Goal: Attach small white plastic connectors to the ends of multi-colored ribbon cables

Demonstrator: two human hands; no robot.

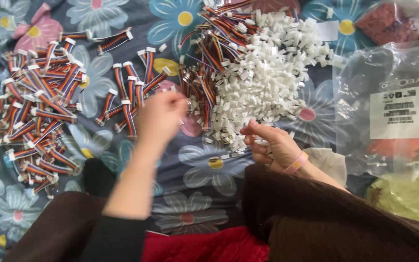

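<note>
Hands over flowered cloth [190,160]. Blurred left hand [161,116], fingers pinched near ribbon-wire bundles [127,104]; contents unclear. Right hand [270,143], fingers curled, touches white connector pile [267,73]. Advisable: pick single connectors, keeping finished leads [37,111] apart.

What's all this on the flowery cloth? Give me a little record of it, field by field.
Surface: blue floral fabric
Left hand: raised and blurred, fingertips pinched near the striped multicolour ribbon cables with white plug ends; whether it holds anything cannot be told
Right hand: fingers curled at the edge of the heap of small white plastic connector housings, pink band on the wrist
Far left: pile of finished striped cables
Right side: clear plastic bags with a white label
</note>
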